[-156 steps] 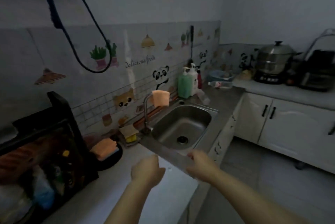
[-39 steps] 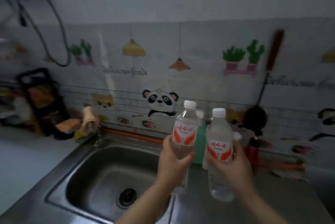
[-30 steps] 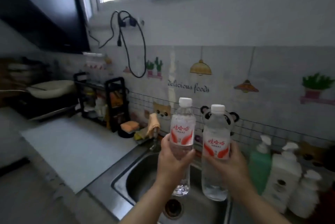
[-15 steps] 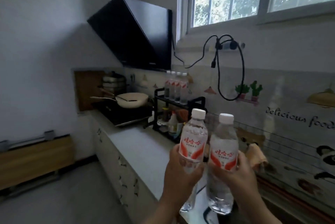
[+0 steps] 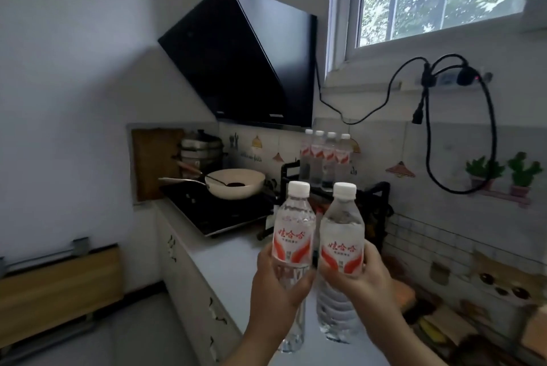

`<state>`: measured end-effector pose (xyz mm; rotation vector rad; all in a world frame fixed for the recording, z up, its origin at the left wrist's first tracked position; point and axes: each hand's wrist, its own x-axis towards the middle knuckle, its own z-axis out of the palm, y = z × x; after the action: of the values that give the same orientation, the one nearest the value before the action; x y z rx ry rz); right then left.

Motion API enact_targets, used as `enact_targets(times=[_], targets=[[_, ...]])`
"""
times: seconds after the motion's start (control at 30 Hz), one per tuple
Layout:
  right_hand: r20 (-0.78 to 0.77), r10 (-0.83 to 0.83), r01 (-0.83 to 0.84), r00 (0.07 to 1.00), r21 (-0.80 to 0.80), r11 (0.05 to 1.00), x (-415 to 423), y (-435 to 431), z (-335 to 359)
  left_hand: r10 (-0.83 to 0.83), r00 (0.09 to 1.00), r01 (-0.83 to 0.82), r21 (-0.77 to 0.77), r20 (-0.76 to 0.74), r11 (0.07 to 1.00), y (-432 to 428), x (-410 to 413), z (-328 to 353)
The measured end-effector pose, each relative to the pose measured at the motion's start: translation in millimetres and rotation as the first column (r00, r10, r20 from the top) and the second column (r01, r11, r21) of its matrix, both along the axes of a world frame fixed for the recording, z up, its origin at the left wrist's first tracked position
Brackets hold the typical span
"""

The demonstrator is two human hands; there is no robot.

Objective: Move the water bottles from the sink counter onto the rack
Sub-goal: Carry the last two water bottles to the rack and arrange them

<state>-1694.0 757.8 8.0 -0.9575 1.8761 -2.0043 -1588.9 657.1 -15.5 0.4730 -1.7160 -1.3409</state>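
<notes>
Above the worktop [image 5: 233, 259], upright: left bottle [image 5: 293, 235] gripped mid-body by left hand [image 5: 275, 291], right bottle [image 5: 342, 247] by right hand [image 5: 364, 274]. Full, likely heavyish, thin plastic, slick; hold at label. Rack [image 5: 376, 196] behind already carries four bottles [image 5: 325, 155].

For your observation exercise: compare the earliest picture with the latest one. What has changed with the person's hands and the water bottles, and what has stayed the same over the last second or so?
Both hands were empty at the counter edge; the left hand now grips one bottle and the right hand another bottle. The view has turned left, from the sink toward the black rack, where four bottles stand. Unchanged over the last second: both held bottles upright, capped, side by side.
</notes>
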Motion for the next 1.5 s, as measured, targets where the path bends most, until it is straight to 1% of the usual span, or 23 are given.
enact_targets(times=[0.17, 0.33, 0.53, 0.7, 0.9, 1.0, 1.13, 1.27, 1.4, 1.5], targets=[[-0.035, -0.013, 0.013, 0.999, -0.016, 1.0, -45.7, -78.3, 15.0, -0.021, 1.0, 0.021, 0.005, -0.012, 1.0, -80.0, -48.0, 13.8], [-0.095, -0.093, 0.092, 0.991, -0.021, 0.996, -92.9, -136.9, 28.8, -0.054, 0.998, 0.053, -0.022, -0.036, 0.998, -148.7, -96.8, 23.9], [-0.125, -0.231, 0.232, 0.965, -0.005, 0.973, -140.1, -198.3, 29.1, -0.182, 0.983, 0.179, -0.09, -0.033, 0.98, -222.1, -163.4, 28.6], [-0.112, -0.402, 0.401, 0.909, -0.032, 0.916, -168.6, -244.6, 27.7, -0.327, 0.945, 0.324, -0.135, 0.006, 0.936, -284.4, -220.7, 27.5], [-0.09, -0.544, 0.543, 0.834, -0.035, 0.839, -193.6, -268.5, 43.4, -0.475, 0.88, 0.471, -0.176, 0.021, 0.865, -325.5, -271.9, 37.3], [-0.075, -0.592, 0.588, 0.802, -0.065, 0.806, -214.4, -270.6, 57.1, -0.524, 0.852, 0.515, -0.178, -0.002, 0.838, -333.4, -293.4, 44.4], [-0.058, -0.633, 0.625, 0.772, -0.11, 0.773, -248.7, -270.0, 74.8, -0.548, 0.836, 0.535, -0.177, -0.028, 0.826, -342.9, -325.6, 54.4], [-0.055, -0.645, 0.635, 0.762, -0.134, 0.761, -288.3, -265.5, 87.4, -0.572, 0.819, 0.557, -0.178, -0.043, 0.811, -346.4, -357.7, 63.8], [-0.02, -0.651, 0.644, 0.759, -0.133, 0.754, -330.5, -262.5, 82.3, -0.582, 0.812, 0.565, -0.192, -0.041, 0.802, -343.7, -390.4, 68.2], [0.013, -0.65, 0.645, 0.76, -0.139, 0.752, -355.7, -266.8, 72.6, -0.584, 0.809, 0.568, -0.173, -0.057, 0.804, -338.4, -409.6, 67.5]])
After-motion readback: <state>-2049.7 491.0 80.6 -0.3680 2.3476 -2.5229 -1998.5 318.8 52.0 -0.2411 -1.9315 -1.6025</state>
